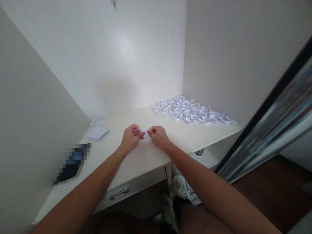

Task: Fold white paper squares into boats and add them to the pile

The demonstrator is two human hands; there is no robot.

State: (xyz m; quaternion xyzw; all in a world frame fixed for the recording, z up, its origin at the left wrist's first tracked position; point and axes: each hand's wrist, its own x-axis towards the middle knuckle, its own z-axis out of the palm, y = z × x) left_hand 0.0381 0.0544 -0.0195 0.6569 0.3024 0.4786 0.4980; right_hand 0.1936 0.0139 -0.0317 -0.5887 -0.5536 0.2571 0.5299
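Note:
My left hand (pixel 131 137) and my right hand (pixel 158 136) meet over the middle of a pale wooden desk (pixel 146 156). Both are closed in a pinch on one small white piece of paper (pixel 145 133) held between their fingertips, just above the desktop. A big heap of small folded white papers (pixel 192 110) lies at the desk's far right corner. A small stack of white paper sheets (pixel 98 133) lies flat to the left of my left hand.
A phone (pixel 73 164) lies near the desk's left edge. A few loose paper bits (pixel 97 121) sit at the back left. White walls enclose the desk on three sides. A drawer handle (pixel 118 193) shows under the front edge. Shoes (pixel 179 188) lie on the floor below.

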